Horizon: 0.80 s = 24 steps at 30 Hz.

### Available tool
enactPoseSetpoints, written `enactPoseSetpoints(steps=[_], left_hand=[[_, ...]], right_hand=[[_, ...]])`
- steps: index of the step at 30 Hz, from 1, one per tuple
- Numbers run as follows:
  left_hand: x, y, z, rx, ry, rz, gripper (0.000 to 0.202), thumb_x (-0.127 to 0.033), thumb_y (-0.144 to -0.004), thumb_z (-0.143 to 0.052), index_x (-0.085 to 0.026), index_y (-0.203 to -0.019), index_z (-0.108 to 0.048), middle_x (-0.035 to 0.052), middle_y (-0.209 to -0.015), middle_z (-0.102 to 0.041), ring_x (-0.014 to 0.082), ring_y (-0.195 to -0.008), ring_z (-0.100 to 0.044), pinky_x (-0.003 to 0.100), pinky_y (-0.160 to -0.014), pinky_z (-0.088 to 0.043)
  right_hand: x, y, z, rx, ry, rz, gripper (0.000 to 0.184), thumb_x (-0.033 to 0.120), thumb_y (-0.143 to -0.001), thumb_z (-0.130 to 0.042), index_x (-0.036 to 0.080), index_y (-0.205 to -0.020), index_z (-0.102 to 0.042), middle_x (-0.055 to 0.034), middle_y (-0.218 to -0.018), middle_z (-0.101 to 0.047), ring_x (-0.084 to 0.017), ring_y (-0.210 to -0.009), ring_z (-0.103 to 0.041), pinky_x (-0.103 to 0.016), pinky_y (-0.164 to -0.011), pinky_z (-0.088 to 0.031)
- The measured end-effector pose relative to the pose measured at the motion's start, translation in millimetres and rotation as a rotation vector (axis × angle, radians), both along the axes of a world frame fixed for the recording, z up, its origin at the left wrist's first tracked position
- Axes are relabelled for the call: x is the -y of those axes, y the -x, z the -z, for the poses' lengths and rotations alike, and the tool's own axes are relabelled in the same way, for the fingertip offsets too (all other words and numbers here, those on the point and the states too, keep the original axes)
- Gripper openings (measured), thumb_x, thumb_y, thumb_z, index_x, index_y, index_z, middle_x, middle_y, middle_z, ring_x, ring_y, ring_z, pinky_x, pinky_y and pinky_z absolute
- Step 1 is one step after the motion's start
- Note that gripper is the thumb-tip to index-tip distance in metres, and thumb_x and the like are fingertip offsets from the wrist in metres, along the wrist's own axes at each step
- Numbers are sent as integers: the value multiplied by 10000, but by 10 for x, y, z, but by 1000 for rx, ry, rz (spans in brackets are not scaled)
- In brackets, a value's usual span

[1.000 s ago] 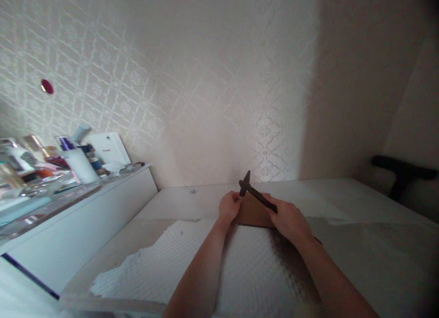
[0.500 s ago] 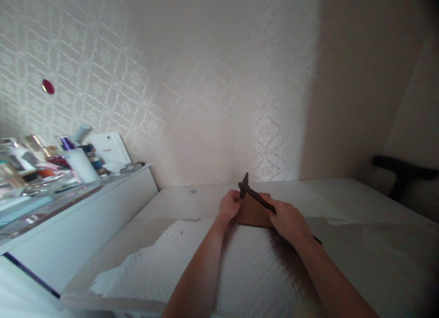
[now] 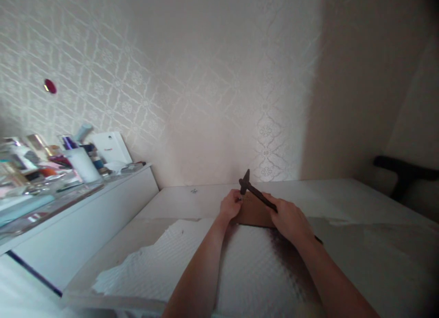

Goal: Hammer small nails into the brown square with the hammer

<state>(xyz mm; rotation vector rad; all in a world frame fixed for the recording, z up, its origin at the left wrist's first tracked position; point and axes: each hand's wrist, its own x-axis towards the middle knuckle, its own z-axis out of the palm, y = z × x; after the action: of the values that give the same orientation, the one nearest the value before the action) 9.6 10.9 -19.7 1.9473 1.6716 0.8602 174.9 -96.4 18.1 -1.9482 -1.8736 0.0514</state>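
Bare hands are seen by the head camera, low in the frame's centre. A dark hammer (image 3: 260, 197) with a slim handle is gripped by the closed right hand (image 3: 291, 219). Fingers of the left hand (image 3: 230, 205) are drawn together at the left edge of a smooth, flat-faced brown block (image 3: 255, 213); whether anything is pinched there cannot be told. The block is set at the far edge of a white sheet (image 3: 254, 263), dimpled in texture and ragged at left, spread over a pale table (image 3: 329, 199). The hammer's handle is slanted from lower right to upper left; its head is set crosswise, one end tapered upward, the other pointed down near the left fingertips.
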Motion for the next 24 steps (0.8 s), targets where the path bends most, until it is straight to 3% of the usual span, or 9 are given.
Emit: enactPoseSetpoints(steps=[24], left_hand=[[2, 20, 0, -14, -28, 58, 403, -142, -737, -598, -268, -1115, -538, -19, -1028, -667, 164, -994, -597, 268, -879, -437]], right_hand=[[17, 18, -20, -12, -12, 0, 488, 214, -856, -440, 331, -1331, -434, -61, -1000, -667, -207, -869, -633, -281, -724, -433]])
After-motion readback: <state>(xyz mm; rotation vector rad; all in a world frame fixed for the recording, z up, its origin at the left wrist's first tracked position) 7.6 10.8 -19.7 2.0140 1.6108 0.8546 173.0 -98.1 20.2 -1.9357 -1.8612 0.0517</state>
